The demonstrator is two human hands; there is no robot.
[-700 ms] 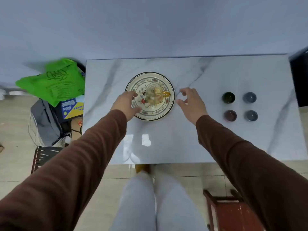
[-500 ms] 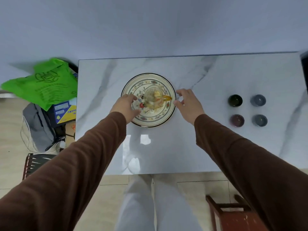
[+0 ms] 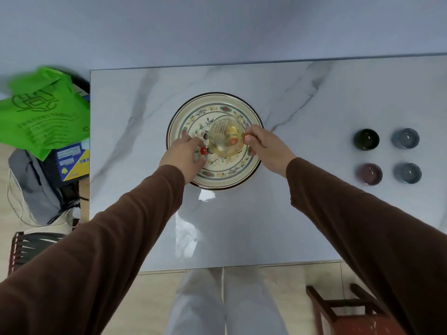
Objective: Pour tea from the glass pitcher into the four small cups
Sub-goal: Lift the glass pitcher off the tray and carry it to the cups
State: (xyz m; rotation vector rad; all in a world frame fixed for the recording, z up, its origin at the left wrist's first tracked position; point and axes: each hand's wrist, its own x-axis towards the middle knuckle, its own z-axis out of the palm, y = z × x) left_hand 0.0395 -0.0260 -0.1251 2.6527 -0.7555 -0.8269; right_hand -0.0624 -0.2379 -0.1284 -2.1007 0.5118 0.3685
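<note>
A glass pitcher holding pale amber tea stands on a floral plate in the middle of the marble table. My right hand pinches the pitcher's amber handle on its right side. My left hand lies over the plate's left part, thumb and fingers apart in a curve, with the fingertips at the pitcher's left wall. Four small cups stand in a square at the right: a dark green cup, a blue-grey cup, a maroon cup and a second blue-grey cup.
A green bag and a blue and yellow box lie off the table's left edge, above a dark chair. A red-brown wooden stool stands near the front right. A plain wall runs behind the table.
Both hands have closed in on the pitcher. The right hand moved left from beside the plate and took the handle. The left hand moved from the plate's rim to the pitcher's side.
</note>
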